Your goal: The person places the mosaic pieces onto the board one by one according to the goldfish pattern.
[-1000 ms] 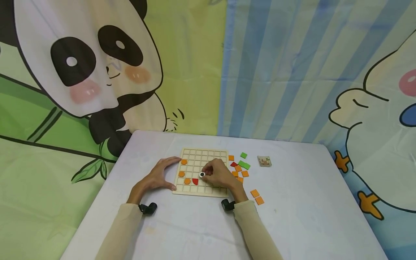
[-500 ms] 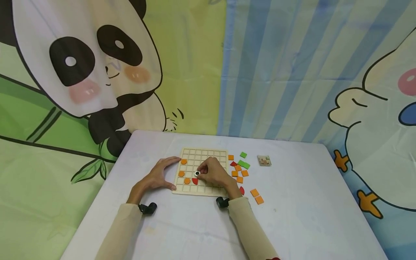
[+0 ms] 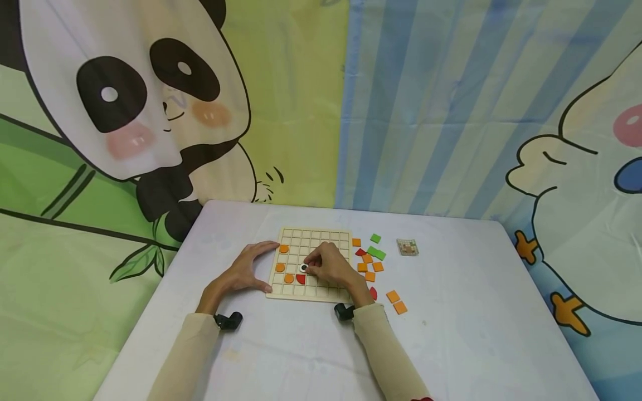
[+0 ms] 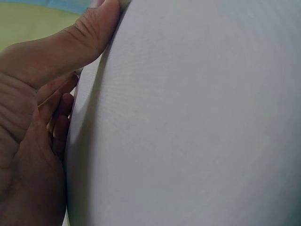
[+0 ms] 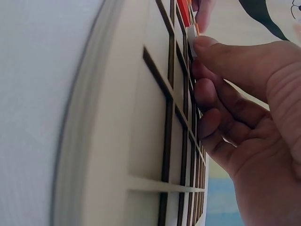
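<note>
A pale wooden grid board (image 3: 321,297) lies on the table. My left hand (image 3: 243,271) rests against its left edge, thumb and forefinger spread wide; the left wrist view shows the thumb (image 4: 89,37) at the edge. Over the board, my right hand (image 3: 329,264) pinches a small white round piece with a black dot (image 3: 303,268), low over a cell just behind a red quarter-round piece (image 3: 301,279). In the right wrist view, the white piece (image 5: 192,41) sits at the thumb tip. Orange discs (image 3: 280,268) lie in cells at the left.
Several orange squares (image 3: 378,267), green pieces (image 3: 377,253) and red pieces (image 3: 373,293) lie loose right of the board. Farther right is a small patterned card (image 3: 408,248). A printed curtain (image 3: 401,111) hangs behind the table (image 3: 466,312).
My right hand has moved left with the white piece and now stays nearly still behind the red quarter-round piece. A loose red piece has come into sight beside the right wrist. My left hand has stayed put.
</note>
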`<control>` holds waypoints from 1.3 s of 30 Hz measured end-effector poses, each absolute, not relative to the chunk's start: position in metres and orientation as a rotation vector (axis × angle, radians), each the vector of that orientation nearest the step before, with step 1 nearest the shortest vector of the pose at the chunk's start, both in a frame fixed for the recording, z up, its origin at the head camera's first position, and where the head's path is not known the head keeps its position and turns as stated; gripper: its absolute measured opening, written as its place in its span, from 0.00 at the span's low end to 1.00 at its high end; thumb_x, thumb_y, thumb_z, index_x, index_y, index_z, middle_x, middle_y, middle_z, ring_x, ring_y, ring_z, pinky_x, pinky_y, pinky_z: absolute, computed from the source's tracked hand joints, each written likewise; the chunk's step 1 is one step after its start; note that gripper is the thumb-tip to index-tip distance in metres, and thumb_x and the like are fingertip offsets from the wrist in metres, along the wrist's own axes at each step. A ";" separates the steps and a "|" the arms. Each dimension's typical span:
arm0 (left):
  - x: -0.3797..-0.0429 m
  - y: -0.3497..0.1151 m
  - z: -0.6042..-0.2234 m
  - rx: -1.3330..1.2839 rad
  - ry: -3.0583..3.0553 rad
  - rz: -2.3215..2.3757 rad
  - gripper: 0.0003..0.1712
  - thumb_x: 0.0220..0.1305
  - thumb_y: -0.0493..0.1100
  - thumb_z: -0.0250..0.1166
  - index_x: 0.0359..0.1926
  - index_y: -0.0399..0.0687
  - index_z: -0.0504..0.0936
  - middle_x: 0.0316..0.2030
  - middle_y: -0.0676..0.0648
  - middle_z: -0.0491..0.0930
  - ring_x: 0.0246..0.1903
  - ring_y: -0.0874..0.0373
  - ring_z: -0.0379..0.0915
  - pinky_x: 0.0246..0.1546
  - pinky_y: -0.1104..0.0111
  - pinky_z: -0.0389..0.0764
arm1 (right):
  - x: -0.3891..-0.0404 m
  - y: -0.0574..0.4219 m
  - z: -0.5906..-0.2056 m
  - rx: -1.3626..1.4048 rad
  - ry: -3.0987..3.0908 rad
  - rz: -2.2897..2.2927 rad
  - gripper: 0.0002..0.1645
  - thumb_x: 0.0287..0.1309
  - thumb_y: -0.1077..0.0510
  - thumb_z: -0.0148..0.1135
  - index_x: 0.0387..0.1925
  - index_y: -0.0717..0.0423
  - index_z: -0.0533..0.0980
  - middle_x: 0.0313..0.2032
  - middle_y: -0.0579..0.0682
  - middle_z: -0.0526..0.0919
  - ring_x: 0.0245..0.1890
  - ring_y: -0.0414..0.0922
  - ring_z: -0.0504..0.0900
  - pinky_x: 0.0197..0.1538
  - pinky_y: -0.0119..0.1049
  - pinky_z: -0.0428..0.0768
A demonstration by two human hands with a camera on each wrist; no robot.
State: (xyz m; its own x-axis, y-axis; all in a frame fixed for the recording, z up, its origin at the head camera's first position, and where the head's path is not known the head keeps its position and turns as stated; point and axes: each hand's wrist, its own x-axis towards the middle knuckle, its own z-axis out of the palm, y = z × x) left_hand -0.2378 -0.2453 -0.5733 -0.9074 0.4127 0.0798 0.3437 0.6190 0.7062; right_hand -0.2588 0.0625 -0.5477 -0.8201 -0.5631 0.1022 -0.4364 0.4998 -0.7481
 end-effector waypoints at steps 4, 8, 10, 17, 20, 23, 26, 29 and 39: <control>-0.238 -0.245 -0.574 0.639 2.753 1.140 0.73 0.33 0.56 0.95 0.82 0.50 0.69 0.82 0.40 0.66 0.77 0.34 0.60 0.77 0.30 0.63 | -0.258 0.061 -0.547 -0.873 2.596 -1.201 0.08 0.64 0.64 0.77 0.44 0.60 0.93 0.36 0.49 0.94 0.28 0.36 0.81 0.33 0.28 0.82; -0.238 -0.245 -0.574 0.641 2.760 1.145 0.73 0.31 0.55 0.95 0.81 0.49 0.70 0.82 0.40 0.67 0.76 0.35 0.61 0.77 0.31 0.64 | -0.257 0.058 -0.544 -0.853 2.592 -1.175 0.06 0.65 0.63 0.77 0.43 0.58 0.93 0.36 0.49 0.94 0.28 0.36 0.82 0.33 0.29 0.81; -0.238 -0.245 -0.574 0.638 2.758 1.151 0.73 0.31 0.55 0.95 0.81 0.49 0.70 0.82 0.40 0.67 0.76 0.35 0.61 0.77 0.30 0.64 | -0.256 0.056 -0.544 -0.850 2.603 -1.150 0.05 0.65 0.63 0.77 0.42 0.57 0.93 0.35 0.48 0.94 0.29 0.36 0.82 0.34 0.29 0.81; -0.239 -0.247 -0.577 0.658 2.744 1.185 0.74 0.30 0.58 0.95 0.82 0.50 0.70 0.82 0.40 0.67 0.77 0.34 0.60 0.76 0.29 0.63 | -0.257 0.054 -0.545 -0.868 2.613 -1.132 0.04 0.64 0.63 0.78 0.41 0.57 0.93 0.34 0.47 0.93 0.29 0.36 0.83 0.37 0.30 0.84; -0.242 -0.250 -0.586 0.698 2.749 1.205 0.75 0.29 0.62 0.94 0.82 0.53 0.70 0.82 0.42 0.68 0.76 0.36 0.61 0.75 0.30 0.63 | -0.256 0.056 -0.544 -0.867 2.610 -1.140 0.07 0.64 0.62 0.78 0.42 0.58 0.93 0.34 0.47 0.92 0.30 0.36 0.83 0.37 0.30 0.84; -0.242 -0.251 -0.590 0.729 2.766 1.213 0.75 0.29 0.64 0.93 0.82 0.55 0.70 0.81 0.43 0.68 0.75 0.37 0.61 0.74 0.29 0.64 | -0.253 0.056 -0.543 -0.871 2.623 -1.157 0.09 0.63 0.60 0.80 0.42 0.60 0.92 0.32 0.48 0.91 0.29 0.37 0.82 0.37 0.30 0.83; -0.241 -0.250 -0.587 0.756 2.775 1.230 0.74 0.29 0.63 0.94 0.81 0.52 0.71 0.80 0.41 0.70 0.73 0.35 0.62 0.71 0.27 0.65 | -0.251 0.055 -0.544 -0.864 2.645 -1.151 0.12 0.60 0.56 0.82 0.39 0.60 0.89 0.31 0.48 0.88 0.30 0.37 0.80 0.37 0.29 0.82; -0.239 -0.248 -0.583 0.772 2.785 1.229 0.74 0.28 0.62 0.94 0.80 0.50 0.72 0.80 0.40 0.70 0.72 0.34 0.63 0.70 0.28 0.66 | -0.250 0.054 -0.544 -0.852 2.657 -1.137 0.15 0.58 0.54 0.84 0.38 0.59 0.87 0.32 0.49 0.87 0.30 0.38 0.79 0.38 0.30 0.81; -0.238 -0.246 -0.575 0.669 2.755 1.153 0.73 0.32 0.53 0.95 0.82 0.47 0.69 0.82 0.39 0.67 0.77 0.33 0.60 0.76 0.29 0.63 | -0.246 0.062 -0.538 -0.841 2.604 -1.206 0.11 0.62 0.62 0.78 0.43 0.63 0.87 0.35 0.51 0.87 0.34 0.41 0.81 0.43 0.32 0.83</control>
